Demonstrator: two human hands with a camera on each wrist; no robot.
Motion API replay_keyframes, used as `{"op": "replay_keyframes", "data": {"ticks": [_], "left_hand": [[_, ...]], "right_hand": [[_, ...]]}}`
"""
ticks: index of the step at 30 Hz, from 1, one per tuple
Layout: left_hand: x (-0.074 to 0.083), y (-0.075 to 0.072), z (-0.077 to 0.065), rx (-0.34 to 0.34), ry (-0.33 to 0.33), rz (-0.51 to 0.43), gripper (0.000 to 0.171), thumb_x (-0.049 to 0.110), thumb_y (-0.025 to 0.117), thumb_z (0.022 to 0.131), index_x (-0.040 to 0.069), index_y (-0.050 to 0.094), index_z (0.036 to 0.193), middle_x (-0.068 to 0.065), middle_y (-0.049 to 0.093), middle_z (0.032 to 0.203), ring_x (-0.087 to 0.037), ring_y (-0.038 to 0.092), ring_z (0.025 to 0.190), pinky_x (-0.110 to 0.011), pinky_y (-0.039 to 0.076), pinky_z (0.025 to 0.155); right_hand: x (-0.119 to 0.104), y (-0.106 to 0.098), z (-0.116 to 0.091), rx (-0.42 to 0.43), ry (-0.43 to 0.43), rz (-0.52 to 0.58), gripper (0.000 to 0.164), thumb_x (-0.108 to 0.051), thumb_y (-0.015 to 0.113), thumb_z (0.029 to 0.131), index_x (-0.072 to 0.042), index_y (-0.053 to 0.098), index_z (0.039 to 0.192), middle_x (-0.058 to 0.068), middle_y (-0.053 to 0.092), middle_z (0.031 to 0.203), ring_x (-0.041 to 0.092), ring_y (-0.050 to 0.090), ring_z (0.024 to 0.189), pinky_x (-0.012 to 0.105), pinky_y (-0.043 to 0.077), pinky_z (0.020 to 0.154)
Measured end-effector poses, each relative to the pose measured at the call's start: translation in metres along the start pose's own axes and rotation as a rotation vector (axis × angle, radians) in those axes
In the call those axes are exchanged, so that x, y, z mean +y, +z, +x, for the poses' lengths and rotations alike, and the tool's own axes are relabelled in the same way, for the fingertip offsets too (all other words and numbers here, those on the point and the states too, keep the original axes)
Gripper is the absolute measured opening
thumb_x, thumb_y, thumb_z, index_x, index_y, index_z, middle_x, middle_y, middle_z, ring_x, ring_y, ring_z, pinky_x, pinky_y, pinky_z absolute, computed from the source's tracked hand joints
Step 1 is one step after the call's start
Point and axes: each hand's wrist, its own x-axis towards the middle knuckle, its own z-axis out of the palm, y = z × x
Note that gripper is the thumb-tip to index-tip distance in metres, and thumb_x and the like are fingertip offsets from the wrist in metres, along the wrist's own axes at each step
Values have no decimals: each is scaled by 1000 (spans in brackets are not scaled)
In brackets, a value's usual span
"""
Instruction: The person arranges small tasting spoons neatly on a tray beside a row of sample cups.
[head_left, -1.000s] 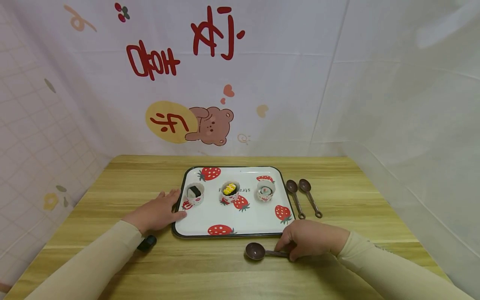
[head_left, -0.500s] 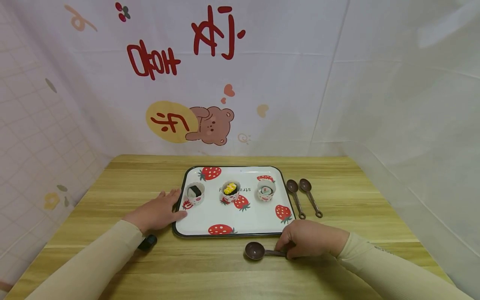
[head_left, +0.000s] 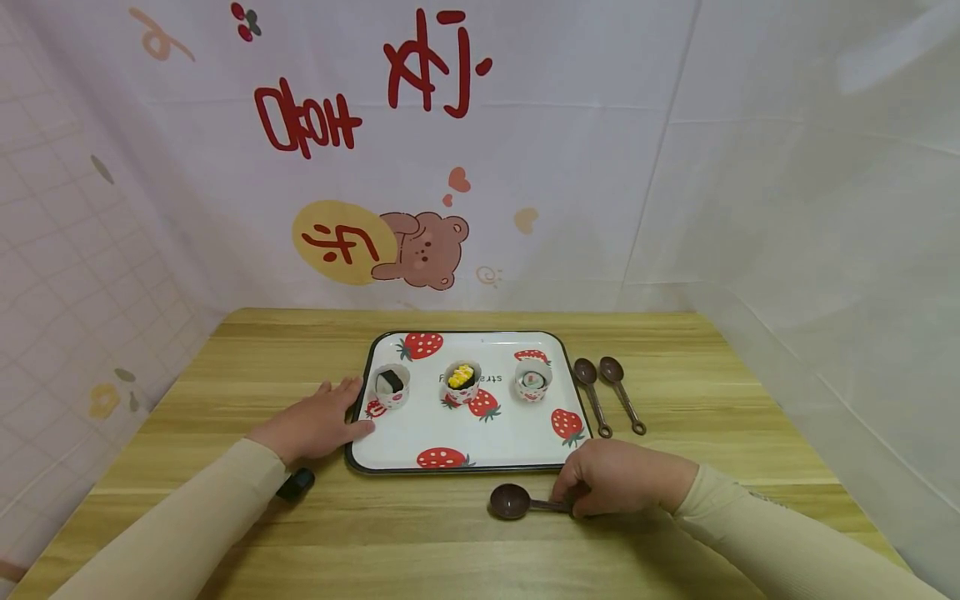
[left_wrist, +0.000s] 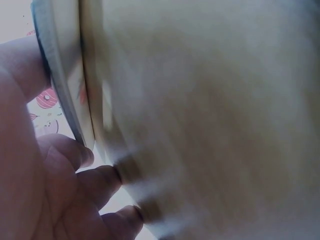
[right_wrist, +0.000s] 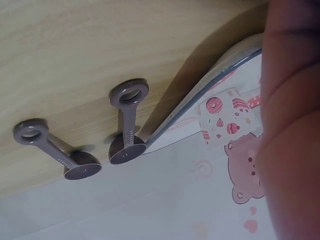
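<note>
My right hand pinches the handle of a brown measuring spoon in front of the tray, its bowl pointing left. The far end of that handle is hidden by the fingers. At the left edge of a white strawberry-print tray, my left hand rests with relaxed fingers. Its thumb crosses the dark rim while the other fingers lie along the outside. Standing on the tray are three paper cups: a rice-ball piece at left, a yellow-topped sushi piece in the middle, a sushi roll piece at right.
Two more brown measuring spoons, a nearer one and an outer one, lie right of the tray. Under the left wrist shows a small black object. Printed white cloth hangs behind the wooden table and at both sides.
The right thumb has shifted slightly in on the spoon handle, covering its end. The left hand, tray and cups stay where they were.
</note>
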Motion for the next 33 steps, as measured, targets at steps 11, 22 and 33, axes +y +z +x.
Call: {"op": "replay_keyframes", "data": {"ticks": [11, 22, 33], "left_hand": [[-4, 2, 3, 2, 9, -3, 100, 63, 62, 99, -2, 25, 165, -27, 26, 171, -62, 17, 155, -71, 25, 123], [-3, 0, 2, -1, 19, 1, 101, 63, 63, 98, -4, 26, 164, -30, 26, 170, -64, 18, 153, -72, 27, 122], [-3, 0, 2, -6, 14, -2, 99, 61, 62, 99, -3, 25, 165, -29, 25, 171, -63, 17, 154, -72, 26, 123]], "right_hand": [[-1, 0, 1, -26, 29, 45, 19, -14, 83, 89, -26, 82, 104, -25, 73, 90, -12, 57, 82, 18, 54, 81], [-3, -2, 4, 26, 23, 188, 17, -10, 77, 90, -25, 79, 96, -23, 63, 75, -8, 54, 74, 18, 51, 71], [-6, -5, 15, 98, 45, 329, 8, -13, 74, 94, -15, 77, 102, -17, 61, 71, -4, 55, 63, 19, 49, 63]]}}
